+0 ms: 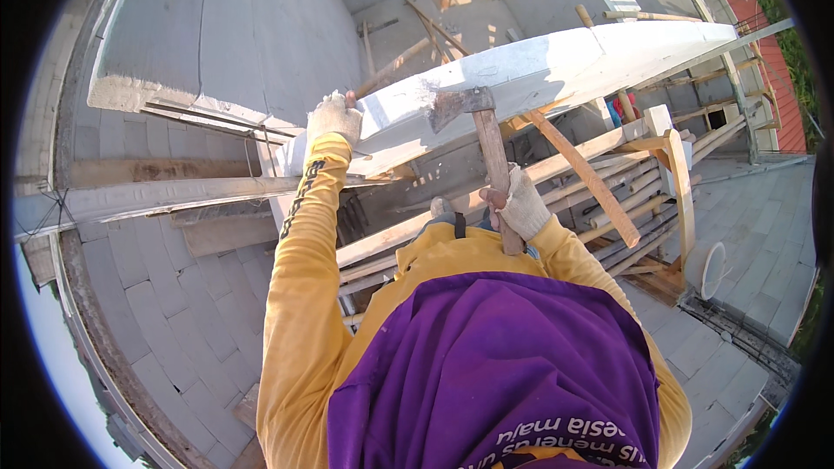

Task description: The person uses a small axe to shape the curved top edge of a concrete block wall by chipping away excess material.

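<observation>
A hatchet (492, 143) with a worn grey metal head and a wooden handle is in my right hand (523, 204). That gloved hand is closed around the lower handle, in front of my body. The hatchet's head lies over the upper part of a white block wall (530, 65), close to a rough, chipped patch. My left hand (334, 118), also gloved, grips the wall's edge farther left, its fingers curled over the far side. A piece of wood behind the wall ends near those fingers; contact cannot be made out.
Wooden beams and bamboo poles (638, 200) run below the wall on the right, beside a slanted wooden brace (586, 175). A white bucket (705, 269) hangs or stands farther right. A tall pale wall panel (234, 26) rises at the left, above grey paving (165, 295) far below.
</observation>
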Tool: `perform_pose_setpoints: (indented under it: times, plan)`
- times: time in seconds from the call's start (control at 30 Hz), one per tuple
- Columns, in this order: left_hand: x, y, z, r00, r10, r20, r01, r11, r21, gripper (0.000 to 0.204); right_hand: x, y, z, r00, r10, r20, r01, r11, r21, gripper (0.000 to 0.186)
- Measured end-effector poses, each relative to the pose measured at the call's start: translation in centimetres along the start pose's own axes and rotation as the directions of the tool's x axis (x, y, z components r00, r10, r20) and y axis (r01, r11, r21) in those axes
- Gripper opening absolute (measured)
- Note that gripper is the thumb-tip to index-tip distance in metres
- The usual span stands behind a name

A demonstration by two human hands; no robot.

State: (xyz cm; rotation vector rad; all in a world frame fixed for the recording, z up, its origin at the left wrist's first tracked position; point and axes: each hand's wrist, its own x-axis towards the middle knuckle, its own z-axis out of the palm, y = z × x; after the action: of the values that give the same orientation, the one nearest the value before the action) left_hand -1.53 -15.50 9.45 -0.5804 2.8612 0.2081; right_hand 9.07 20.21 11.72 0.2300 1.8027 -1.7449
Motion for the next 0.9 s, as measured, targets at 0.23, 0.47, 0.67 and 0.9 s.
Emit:
perform_pose_setpoints:
  times: [0.23,0.47,0.67,0.9]
  plan:
    - [0.0,-0.1,0.4,0.999,0.032,-0.037,-0.032,0.999,0.010,0.050,0.4,-0.8,-0.2,0.967,-0.124,-0.222,0.171,0.963,0.208,0.039]
    - [0.4,0.0,0.3,1.000,0.002,-0.008,-0.002,1.000,-0.010,0.051,1.8,-1.5,-1.2,0.998,-0.070,-0.011,0.068,0.991,-0.119,0.029]
    - [0.2,-0.2,0.5,0.999,0.036,-0.021,-0.036,0.999,-0.007,0.047,3.2,-1.7,-1.0,0.981,-0.098,-0.166,0.130,0.972,0.196,0.030]
    - [0.0,0.0,-0.2,1.000,-0.006,0.020,0.007,1.000,-0.003,0.055,2.2,-4.3,-1.7,0.995,-0.103,0.002,0.103,0.995,0.004,0.027]
